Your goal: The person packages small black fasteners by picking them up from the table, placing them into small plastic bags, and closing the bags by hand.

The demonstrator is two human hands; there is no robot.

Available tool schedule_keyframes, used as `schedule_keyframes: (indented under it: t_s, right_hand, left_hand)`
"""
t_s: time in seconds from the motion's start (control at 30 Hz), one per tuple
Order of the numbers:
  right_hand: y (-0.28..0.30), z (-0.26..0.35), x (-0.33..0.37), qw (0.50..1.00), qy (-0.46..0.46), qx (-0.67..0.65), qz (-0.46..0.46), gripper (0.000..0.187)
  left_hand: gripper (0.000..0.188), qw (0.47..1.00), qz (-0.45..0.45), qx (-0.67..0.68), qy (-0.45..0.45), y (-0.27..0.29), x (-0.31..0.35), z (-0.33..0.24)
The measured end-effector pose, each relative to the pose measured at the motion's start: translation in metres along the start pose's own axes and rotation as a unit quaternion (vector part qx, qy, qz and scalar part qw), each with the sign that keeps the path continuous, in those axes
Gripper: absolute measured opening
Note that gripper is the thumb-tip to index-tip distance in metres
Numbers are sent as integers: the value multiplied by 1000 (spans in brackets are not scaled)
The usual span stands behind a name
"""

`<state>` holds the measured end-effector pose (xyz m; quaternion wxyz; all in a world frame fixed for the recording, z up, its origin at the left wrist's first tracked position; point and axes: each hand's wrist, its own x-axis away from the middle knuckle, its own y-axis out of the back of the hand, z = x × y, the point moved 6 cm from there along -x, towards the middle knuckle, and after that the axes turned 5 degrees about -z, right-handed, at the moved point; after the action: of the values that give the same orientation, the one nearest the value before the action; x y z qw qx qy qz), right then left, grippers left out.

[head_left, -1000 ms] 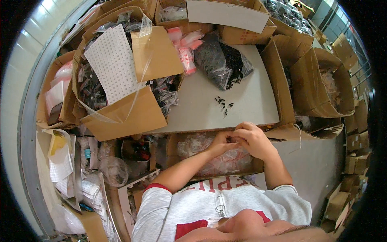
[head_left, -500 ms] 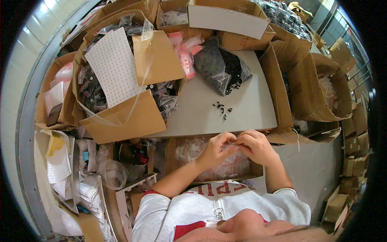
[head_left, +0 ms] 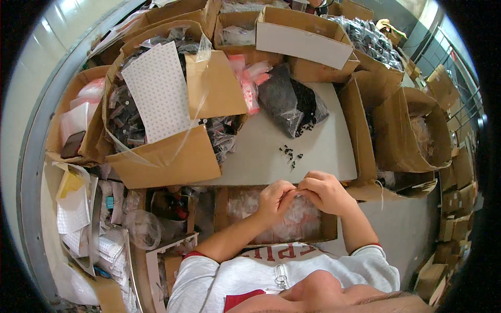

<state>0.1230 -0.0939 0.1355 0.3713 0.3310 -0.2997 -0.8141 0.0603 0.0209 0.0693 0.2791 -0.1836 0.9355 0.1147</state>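
Observation:
My left hand (head_left: 275,197) and my right hand (head_left: 324,192) meet fingertip to fingertip over an open cardboard box (head_left: 223,215) lined with clear plastic bags at my lap. Both pinch something very small between them; it is too tiny to make out. Just beyond my hands, a little pile of small black parts (head_left: 291,153) lies on the grey tabletop (head_left: 334,146). Farther back, a clear bag of black parts (head_left: 290,102) lies open on the table.
A big cardboard box (head_left: 172,161) with a white perforated sheet (head_left: 156,93) stands at left. Pink packets (head_left: 247,82) lie behind it. More open boxes (head_left: 407,130) ring the table right and back. Papers and bags (head_left: 78,208) pile up at lower left.
My hands have stayed together over the lap box, shifting slightly lower and to the right in the picture. The black parts on the table have not moved.

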Motion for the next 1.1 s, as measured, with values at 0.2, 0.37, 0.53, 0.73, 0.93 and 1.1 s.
schedule_keyframes:
  t_s: [0.2,0.37,0.53,0.73,0.93,1.1]
  right_hand:
    - [-4,4,-8,1000,2,-3,5,12]
    - [-7,2,-8,1000,8,-4,10,11]
    - [15,-12,-38,992,9,105,73,15]
    - [168,-50,-135,909,-23,77,-409,16]
    - [154,-90,-140,925,-76,132,-349,21]
    - [68,-75,-88,978,-116,92,-146,20]
  left_hand:
    - [7,999,-29,-36,-12,9,0,1]
    - [7,998,-32,-40,-35,9,-2,-4]
    - [9,996,-31,30,82,6,-1,17]
    - [24,872,474,-84,85,-87,82,65]
    - [26,751,598,-280,22,-88,117,85]
    - [23,763,597,-243,51,-86,104,76]
